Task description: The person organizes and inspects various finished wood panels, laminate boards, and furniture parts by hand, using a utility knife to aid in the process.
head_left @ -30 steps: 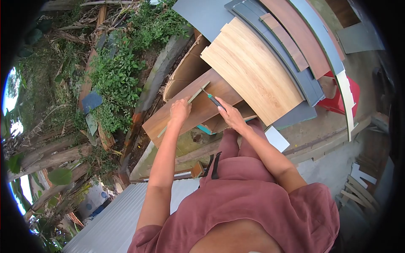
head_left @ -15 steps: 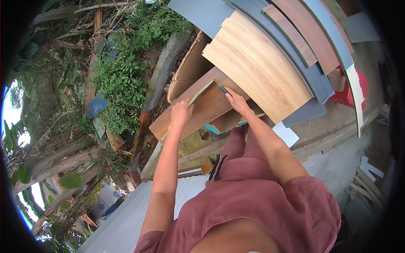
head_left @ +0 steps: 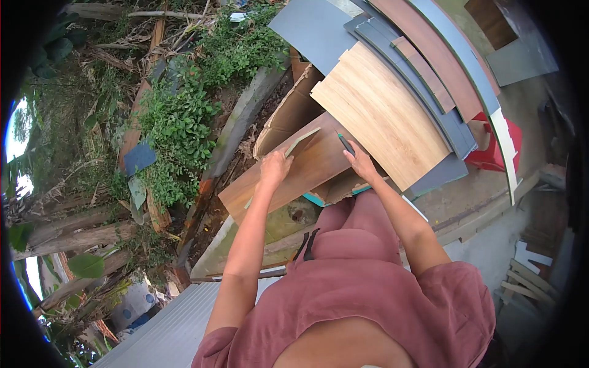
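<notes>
My left hand [head_left: 275,167] is closed around a narrow pale greenish strip [head_left: 302,141], which slants over a brown wood-look plank [head_left: 319,158]. The strip sticks out beyond my fingers at both ends. In my right hand [head_left: 362,163] is a slim black-and-green utility knife [head_left: 346,143], its tip pointing away from me over the same plank. Knife and strip are apart. The plank lies across an open cardboard box [head_left: 288,113]. Just right of it rests a light wood-look plank [head_left: 383,113].
Grey planks [head_left: 392,58] and brown planks [head_left: 423,52] are stacked farther right, near a red plastic object [head_left: 500,144]. Green bushes [head_left: 175,113] and a concrete kerb [head_left: 245,116] lie to the left. Corrugated sheet [head_left: 190,325] is at lower left, offcuts [head_left: 531,279] at right.
My view has shifted a little, so the planks sit differently in the frame. The knife tip is now farther from the strip's end. Both hands keep their hold.
</notes>
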`<move>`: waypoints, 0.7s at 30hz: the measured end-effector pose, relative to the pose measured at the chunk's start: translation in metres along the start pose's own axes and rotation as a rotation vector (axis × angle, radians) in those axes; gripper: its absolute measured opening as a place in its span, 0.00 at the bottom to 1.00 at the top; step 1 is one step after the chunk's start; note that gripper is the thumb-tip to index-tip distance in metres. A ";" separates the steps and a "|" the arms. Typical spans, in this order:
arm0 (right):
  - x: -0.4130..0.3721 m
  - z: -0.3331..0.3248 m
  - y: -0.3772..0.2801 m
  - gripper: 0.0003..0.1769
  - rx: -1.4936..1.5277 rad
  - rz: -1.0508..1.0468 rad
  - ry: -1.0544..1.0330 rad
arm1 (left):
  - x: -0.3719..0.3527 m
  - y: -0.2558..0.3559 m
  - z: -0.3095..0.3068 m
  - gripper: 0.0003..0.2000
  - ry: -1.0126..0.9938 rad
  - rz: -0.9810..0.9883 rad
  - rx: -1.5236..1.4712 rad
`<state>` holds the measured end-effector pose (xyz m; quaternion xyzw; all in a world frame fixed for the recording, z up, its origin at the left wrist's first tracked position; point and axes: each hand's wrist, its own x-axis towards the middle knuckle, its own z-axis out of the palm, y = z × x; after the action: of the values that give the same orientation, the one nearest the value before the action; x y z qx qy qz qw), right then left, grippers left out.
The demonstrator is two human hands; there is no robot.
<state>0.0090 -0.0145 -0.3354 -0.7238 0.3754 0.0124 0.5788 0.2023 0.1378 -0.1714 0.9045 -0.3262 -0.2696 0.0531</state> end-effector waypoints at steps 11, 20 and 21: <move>-0.055 0.001 -0.080 0.19 0.709 0.071 0.091 | -0.065 -0.092 -0.016 0.17 0.176 -0.056 -1.198; -0.058 0.032 -0.138 0.31 0.616 -0.028 -0.057 | -0.101 -0.149 0.016 0.14 0.215 -0.014 -0.845; -0.059 0.039 -0.134 0.32 0.598 -0.023 -0.065 | -0.100 -0.151 0.012 0.13 0.203 0.001 -0.698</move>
<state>0.0577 0.0560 -0.2101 -0.5248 0.3356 -0.0822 0.7780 0.2164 0.3183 -0.1774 0.8539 -0.2079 -0.2733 0.3910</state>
